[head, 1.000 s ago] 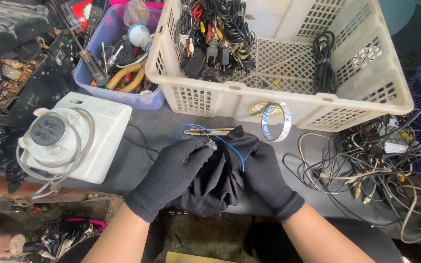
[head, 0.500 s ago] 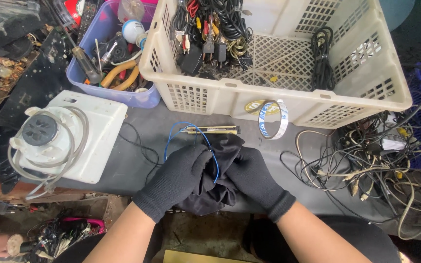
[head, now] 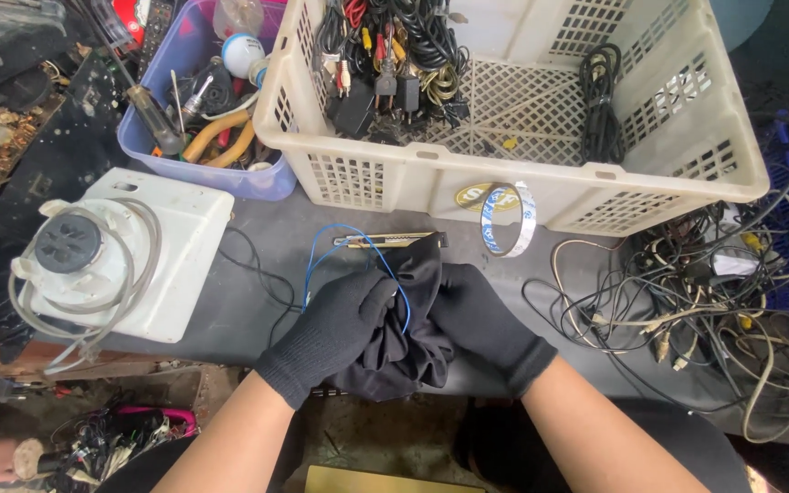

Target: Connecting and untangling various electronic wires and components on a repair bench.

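Both of my hands wear black knit gloves and clutch a crumpled black cloth (head: pixel 405 342) at the near edge of the dark table (head: pixel 257 310). My left hand (head: pixel 340 327) grips its left side, my right hand (head: pixel 477 319) its right side. A thin blue wire (head: pixel 335 239) loops out from between my hands across the table. Just beyond the cloth lies a slim utility knife (head: pixel 385 241). What the cloth wraps is hidden.
A large cream mesh basket (head: pixel 504 178) of cables stands at the back. A purple tub (head: pixel 230 178) of tools sits back left, a white appliance (head: pixel 120 251) with a coiled cord at left. Tangled cables (head: pixel 687 292) spread at right. A tape roll (head: pixel 504 219) leans on the basket.
My hands and the cloth have stayed together near the table's front edge, kneading the cloth slightly. The view has shifted a little; the blue wire loop shows more to the left.
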